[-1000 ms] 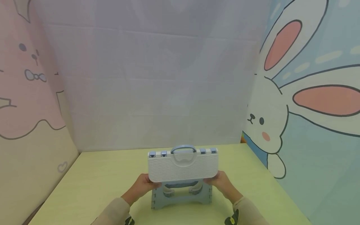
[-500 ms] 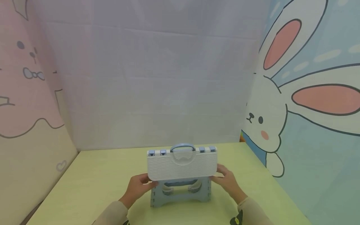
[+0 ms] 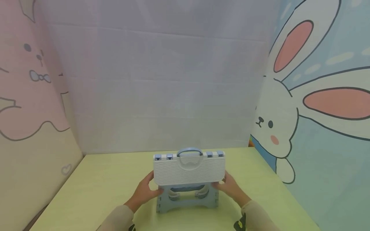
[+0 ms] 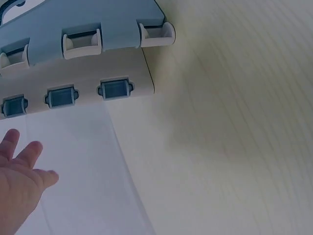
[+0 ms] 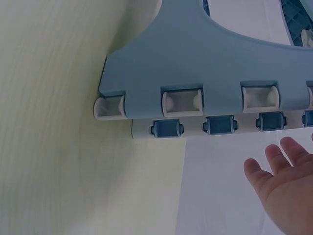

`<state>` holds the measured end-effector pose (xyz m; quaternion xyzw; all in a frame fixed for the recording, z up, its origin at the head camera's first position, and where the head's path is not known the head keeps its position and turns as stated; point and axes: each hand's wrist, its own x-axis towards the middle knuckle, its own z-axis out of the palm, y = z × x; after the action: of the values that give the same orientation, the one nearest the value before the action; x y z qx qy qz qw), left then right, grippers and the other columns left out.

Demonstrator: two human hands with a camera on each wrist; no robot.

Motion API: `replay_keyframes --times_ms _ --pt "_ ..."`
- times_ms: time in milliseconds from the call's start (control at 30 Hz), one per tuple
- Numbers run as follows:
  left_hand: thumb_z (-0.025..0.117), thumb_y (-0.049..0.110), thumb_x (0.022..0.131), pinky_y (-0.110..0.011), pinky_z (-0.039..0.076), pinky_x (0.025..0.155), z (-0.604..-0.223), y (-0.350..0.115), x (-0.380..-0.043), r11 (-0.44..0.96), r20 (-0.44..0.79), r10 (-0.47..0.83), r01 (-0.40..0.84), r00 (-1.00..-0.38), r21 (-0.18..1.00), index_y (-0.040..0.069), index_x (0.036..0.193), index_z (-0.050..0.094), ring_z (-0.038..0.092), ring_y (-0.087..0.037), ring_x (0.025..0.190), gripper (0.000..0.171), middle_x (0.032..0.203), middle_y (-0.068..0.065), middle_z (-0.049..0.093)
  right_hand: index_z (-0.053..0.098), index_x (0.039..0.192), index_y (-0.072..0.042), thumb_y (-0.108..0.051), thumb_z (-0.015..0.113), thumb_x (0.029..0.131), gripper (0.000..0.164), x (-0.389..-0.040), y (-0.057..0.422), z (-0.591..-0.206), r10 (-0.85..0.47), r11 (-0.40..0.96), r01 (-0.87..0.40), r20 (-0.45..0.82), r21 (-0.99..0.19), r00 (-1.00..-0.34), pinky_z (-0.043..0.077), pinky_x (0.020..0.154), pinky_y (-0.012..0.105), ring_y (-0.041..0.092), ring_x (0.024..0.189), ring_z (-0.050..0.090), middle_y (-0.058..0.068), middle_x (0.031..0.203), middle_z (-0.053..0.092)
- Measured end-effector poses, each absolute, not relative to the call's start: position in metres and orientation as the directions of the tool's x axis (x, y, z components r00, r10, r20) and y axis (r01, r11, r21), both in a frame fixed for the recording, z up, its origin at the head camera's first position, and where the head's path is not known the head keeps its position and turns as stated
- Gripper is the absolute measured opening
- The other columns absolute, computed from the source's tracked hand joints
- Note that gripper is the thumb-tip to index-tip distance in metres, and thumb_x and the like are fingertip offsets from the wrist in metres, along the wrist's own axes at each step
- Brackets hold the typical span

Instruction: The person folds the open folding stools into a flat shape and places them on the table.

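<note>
A folding step stool stands on the table, with a white woven-textured seat (image 3: 189, 170), a blue handle (image 3: 189, 150) and light blue legs (image 3: 188, 200). The seat is tilted, its face towards me. My left hand (image 3: 144, 191) is at its left side, thumb by the top of the leg and fingers reaching behind the seat's edge. On the right side my right hand (image 3: 232, 189) is placed likewise, thumb by the leg. Both wrist views show spread, fairly straight fingers near the hinges (image 5: 183, 102); the seat hides the other fingertips in the head view.
The pale yellow table (image 3: 110, 173) extends around the stool. A white cloth (image 3: 167, 89) hangs behind it. Cartoon-printed panels flank the table on the left (image 3: 37, 150) and right (image 3: 326, 160).
Both hands have loosened from under the seat's lower corners and shifted up along its sides, fingers now behind the edges. The stool has hardly moved.
</note>
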<state>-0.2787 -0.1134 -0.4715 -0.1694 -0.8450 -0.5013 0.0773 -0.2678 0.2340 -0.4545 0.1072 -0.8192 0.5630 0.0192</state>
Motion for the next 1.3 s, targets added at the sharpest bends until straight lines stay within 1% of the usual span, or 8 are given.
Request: replay_keyframes --times_ms 133,200,400,667,900,1067,1167,1300 --pt "0.08 0.013 0.072 -0.061 0.039 0.095 -0.474 -0.111 -0.282 0.392 0.298 0.3 0.402 -0.906 0.828 -0.006 0.132 0.048 0.05 -0.045 0.118 0.071 0.125 -0.024 0.058 0.04 0.138 0.005 -0.014 0.07 0.082 0.067 -0.267 0.234 -0.456 -0.191 0.363 -0.211 0.15 -0.908 -0.97 0.031 0.104 0.059 0.046 0.129 0.039 0.026 0.139 0.045" --pt "0.08 0.012 0.073 -0.06 0.041 0.093 -0.475 -0.11 -0.283 0.365 0.294 0.322 0.404 -0.9 0.839 -0.006 0.13 0.049 0.052 -0.044 0.114 0.067 0.122 -0.022 0.06 0.041 0.137 0.006 -0.014 0.07 0.082 0.065 -0.267 0.234 -0.456 -0.208 0.361 -0.222 0.154 -0.906 -0.966 0.032 0.103 0.059 0.046 0.128 0.04 0.026 0.138 0.046" --pt "0.079 0.014 0.078 -0.059 0.039 0.096 -0.47 -0.109 -0.288 0.311 0.276 0.342 0.386 -0.898 0.869 -0.002 0.132 0.049 0.049 -0.043 0.12 0.063 0.126 -0.02 0.058 0.039 0.139 0.005 -0.013 0.071 0.082 0.067 -0.268 0.233 -0.456 -0.214 0.344 -0.251 0.184 -0.905 -0.959 0.033 0.103 0.059 0.045 0.128 0.04 0.025 0.138 0.047" --pt "0.078 0.013 0.08 -0.055 0.044 0.093 -0.466 -0.113 -0.283 0.346 0.262 0.367 0.393 -0.892 0.852 -0.001 0.132 0.049 0.052 -0.041 0.118 0.061 0.126 -0.019 0.059 0.041 0.137 0.005 -0.012 0.073 0.08 0.067 -0.27 0.231 -0.459 -0.205 0.368 -0.262 0.197 -0.892 -0.959 0.038 0.099 0.058 0.046 0.122 0.046 0.026 0.134 0.05" --pt "0.077 0.014 0.081 -0.054 0.046 0.09 -0.464 -0.112 -0.285 0.36 0.281 0.388 0.425 -0.878 0.83 -0.003 0.131 0.05 0.053 -0.043 0.115 0.059 0.124 -0.021 0.06 0.042 0.135 0.004 -0.012 0.072 0.08 0.065 -0.271 0.233 -0.459 -0.222 0.343 -0.277 0.209 -0.898 -0.953 0.04 0.097 0.058 0.046 0.122 0.046 0.025 0.133 0.05" --pt "0.077 0.016 0.079 -0.045 0.048 0.083 -0.464 -0.112 -0.284 0.409 0.27 0.372 0.418 -0.888 0.811 -0.003 0.126 0.053 0.056 -0.039 0.109 0.056 0.119 -0.02 0.062 0.042 0.136 0.005 -0.009 0.072 0.081 0.064 -0.269 0.233 -0.456 -0.222 0.327 -0.259 0.193 -0.909 -0.956 0.036 0.1 0.059 0.046 0.127 0.041 0.025 0.135 0.049" --pt "0.078 0.016 0.079 -0.041 0.047 0.081 -0.465 -0.112 -0.285 0.421 0.263 0.358 0.406 -0.896 0.811 -0.003 0.126 0.053 0.057 -0.035 0.105 0.056 0.117 -0.018 0.063 0.041 0.137 0.004 -0.008 0.072 0.081 0.066 -0.268 0.232 -0.454 -0.206 0.325 -0.242 0.182 -0.914 -0.961 0.031 0.103 0.061 0.045 0.13 0.036 0.024 0.137 0.048" --pt "0.078 0.015 0.079 -0.036 0.046 0.078 -0.465 -0.112 -0.285 0.424 0.273 0.351 0.412 -0.896 0.806 -0.002 0.125 0.054 0.057 -0.026 0.099 0.054 0.114 -0.016 0.064 0.043 0.136 0.004 -0.007 0.073 0.079 0.065 -0.269 0.232 -0.455 -0.178 0.334 -0.227 0.175 -0.915 -0.968 0.029 0.103 0.061 0.045 0.13 0.037 0.023 0.137 0.049"
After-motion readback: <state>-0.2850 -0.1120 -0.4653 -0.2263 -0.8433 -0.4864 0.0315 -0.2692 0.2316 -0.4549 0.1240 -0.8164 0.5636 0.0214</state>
